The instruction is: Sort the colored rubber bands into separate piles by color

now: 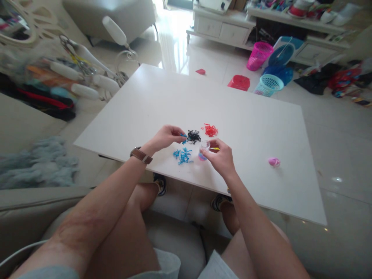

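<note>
My left hand (pixel 171 135) pinches a few small blue pieces (pixel 184 142), thin like clips or bands; their exact kind is too small to tell. Below it on the white table (pixel 255 116) lies a loose pile of similar blue pieces (pixel 185 155). A heap of black pieces (pixel 193 136) sits just right of the left fingertips, and a red heap (pixel 210 130) lies farther back. My right hand (pixel 220 155) is closed around a small clear cup (pixel 204 146), upright, with pink and blue showing near its bottom. Something yellow (pixel 215 148) shows partly behind the right fingers.
A pink-purple item (pixel 273 162) lies on the table's right side. Beyond the table, a red stool (pixel 239 82), a light blue basket (pixel 269 85) and a pink basket (pixel 259 56) stand on the floor. A white lamp-like stand (pixel 114 31) rises behind the left edge.
</note>
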The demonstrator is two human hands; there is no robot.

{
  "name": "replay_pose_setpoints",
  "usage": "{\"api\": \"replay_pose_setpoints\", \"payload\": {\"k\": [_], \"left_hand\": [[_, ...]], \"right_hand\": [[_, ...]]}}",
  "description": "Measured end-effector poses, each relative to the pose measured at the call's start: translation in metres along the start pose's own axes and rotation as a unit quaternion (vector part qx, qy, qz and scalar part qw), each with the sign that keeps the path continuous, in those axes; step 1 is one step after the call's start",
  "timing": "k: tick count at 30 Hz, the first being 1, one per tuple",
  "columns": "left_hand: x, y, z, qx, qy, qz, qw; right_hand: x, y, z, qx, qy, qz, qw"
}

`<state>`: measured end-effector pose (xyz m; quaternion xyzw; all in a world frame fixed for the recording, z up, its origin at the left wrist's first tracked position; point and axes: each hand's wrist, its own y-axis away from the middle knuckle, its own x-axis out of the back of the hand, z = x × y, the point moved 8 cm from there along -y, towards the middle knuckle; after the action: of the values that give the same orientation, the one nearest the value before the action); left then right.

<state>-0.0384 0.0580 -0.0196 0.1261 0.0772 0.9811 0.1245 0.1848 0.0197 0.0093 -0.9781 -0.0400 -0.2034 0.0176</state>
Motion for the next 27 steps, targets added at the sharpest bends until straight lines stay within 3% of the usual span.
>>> {"api": "replay_pose_setpoints", "payload": {"k": [5,11,21,27], "left_hand": [[-0.016,0.007,0.015,-0.020,0.130,0.030,0.991],[-0.038,0.013,0.024,-0.026,0.167,0.037,0.985],[-0.045,0.021,0.043,-0.139,-0.040,0.093,0.985],[-0.050,0.030,0.061,-0.243,-0.139,0.057,0.958]], "right_hand": [[-0.006,0.001,0.000,0.009,0.012,-0.007,1.000],[-0.014,0.003,-0.005,0.021,0.036,-0.027,0.999],[-0.019,0.006,-0.008,0.037,0.073,-0.038,0.996],[-0.021,0.007,-0.008,0.056,0.089,-0.044,0.993]]}}
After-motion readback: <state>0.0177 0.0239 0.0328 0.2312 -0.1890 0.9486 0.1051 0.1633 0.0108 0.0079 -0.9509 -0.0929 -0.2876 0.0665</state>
